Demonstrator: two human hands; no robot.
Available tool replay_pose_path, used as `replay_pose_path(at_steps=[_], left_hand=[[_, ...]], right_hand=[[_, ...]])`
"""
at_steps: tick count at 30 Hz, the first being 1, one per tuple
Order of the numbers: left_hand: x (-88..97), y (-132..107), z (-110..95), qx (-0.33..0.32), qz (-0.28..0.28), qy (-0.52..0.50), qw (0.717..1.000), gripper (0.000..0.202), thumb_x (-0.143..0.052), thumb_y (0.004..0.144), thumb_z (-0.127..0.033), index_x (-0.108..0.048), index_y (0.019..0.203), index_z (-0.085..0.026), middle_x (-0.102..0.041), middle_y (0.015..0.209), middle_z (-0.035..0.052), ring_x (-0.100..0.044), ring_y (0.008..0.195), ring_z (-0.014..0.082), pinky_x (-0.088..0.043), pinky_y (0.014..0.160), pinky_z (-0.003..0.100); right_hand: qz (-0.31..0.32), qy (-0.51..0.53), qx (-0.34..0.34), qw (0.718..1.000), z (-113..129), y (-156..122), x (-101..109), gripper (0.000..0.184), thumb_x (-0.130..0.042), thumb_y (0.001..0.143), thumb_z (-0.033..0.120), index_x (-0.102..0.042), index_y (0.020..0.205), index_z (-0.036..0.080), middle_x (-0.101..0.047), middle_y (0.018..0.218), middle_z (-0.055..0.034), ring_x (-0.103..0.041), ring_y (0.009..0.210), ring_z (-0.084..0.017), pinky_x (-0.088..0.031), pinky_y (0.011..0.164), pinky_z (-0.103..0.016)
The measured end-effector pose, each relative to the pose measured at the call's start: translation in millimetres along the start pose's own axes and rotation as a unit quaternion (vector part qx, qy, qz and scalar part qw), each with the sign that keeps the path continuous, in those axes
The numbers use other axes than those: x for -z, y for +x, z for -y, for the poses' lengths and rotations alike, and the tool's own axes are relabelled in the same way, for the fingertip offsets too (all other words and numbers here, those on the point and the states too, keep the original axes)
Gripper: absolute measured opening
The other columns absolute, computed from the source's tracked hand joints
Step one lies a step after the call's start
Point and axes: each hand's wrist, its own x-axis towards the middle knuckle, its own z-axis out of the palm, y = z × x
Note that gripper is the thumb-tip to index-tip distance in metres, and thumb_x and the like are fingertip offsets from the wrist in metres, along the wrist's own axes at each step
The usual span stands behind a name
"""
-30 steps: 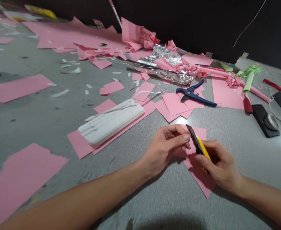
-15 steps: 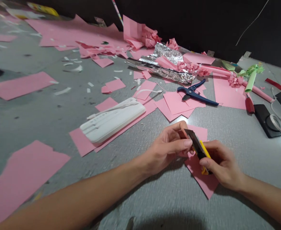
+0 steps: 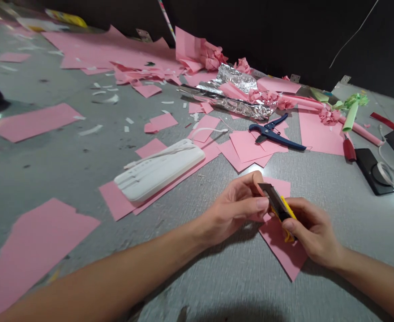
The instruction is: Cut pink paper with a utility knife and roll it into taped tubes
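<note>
A yellow and black utility knife (image 3: pixel 279 206) is gripped in my right hand (image 3: pixel 309 230), blade end pointing up and to the left. My left hand (image 3: pixel 239 203) pinches the knife's front end between thumb and forefinger. Both hands hover over a pink paper sheet (image 3: pixel 286 250) lying on the grey table (image 3: pixel 217 286).
A white power strip (image 3: pixel 160 169) lies to the left on pink paper. Blue pliers (image 3: pixel 274 133), crumpled foil (image 3: pixel 237 91), pink paper flowers (image 3: pixel 267 96), a green paper roll (image 3: pixel 349 114), black devices (image 3: pixel 373 170) and many pink scraps (image 3: pixel 36 120) are spread around.
My left thumb and forefinger have closed round the knife's blade end, and less of the blade shows. The view has shifted slightly.
</note>
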Motion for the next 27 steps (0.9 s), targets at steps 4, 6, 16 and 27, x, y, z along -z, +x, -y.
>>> replay_pose_path(at_steps=[4,6,16,27], left_hand=[[0.3,-0.3,0.8,0.000,-0.004,-0.006,1.000,0.040,-0.092,0.086,-0.036,-0.055,0.083,-0.022,-0.067,0.081,-0.0030,-0.067,0.074,0.0121,-0.056,0.070,0.022],[-0.9,0.0,0.7,-0.002,0.000,-0.014,1.000,0.040,-0.092,0.087,-0.033,-0.054,0.083,-0.022,-0.069,0.084,-0.0029,-0.069,0.076,0.0120,-0.055,0.068,0.020],[0.4,0.0,-0.1,-0.007,-0.007,-0.007,1.000,0.037,-0.093,0.085,-0.030,-0.057,0.084,-0.021,-0.068,0.084,-0.0018,-0.070,0.076,0.0132,-0.058,0.066,0.020],[2.0,0.7,2.3,-0.005,-0.013,-0.018,1.000,0.041,-0.093,0.085,-0.031,-0.054,0.082,-0.020,-0.071,0.084,-0.0031,-0.072,0.070,0.0117,-0.060,0.068,0.022]], right_hand=[[-0.001,-0.014,0.004,1.000,-0.1,0.8,-0.6,0.020,-0.078,0.104,0.034,-0.081,0.123,0.029,-0.083,0.098,-0.0016,-0.072,0.073,-0.014,-0.058,0.063,-0.024],[0.005,-0.019,0.001,1.000,0.0,1.7,-0.8,0.019,-0.077,0.105,0.034,-0.082,0.122,0.029,-0.083,0.099,-0.0021,-0.073,0.076,-0.015,-0.058,0.063,-0.025],[0.010,-0.041,0.005,0.999,-0.3,3.8,0.4,0.021,-0.075,0.106,0.037,-0.085,0.121,0.027,-0.082,0.097,-0.0038,-0.072,0.075,-0.017,-0.056,0.058,-0.027],[0.006,-0.058,0.010,0.998,3.9,6.0,-1.0,0.017,-0.076,0.105,0.035,-0.086,0.115,0.028,-0.081,0.091,-0.0018,-0.070,0.072,-0.016,-0.055,0.062,-0.028]])
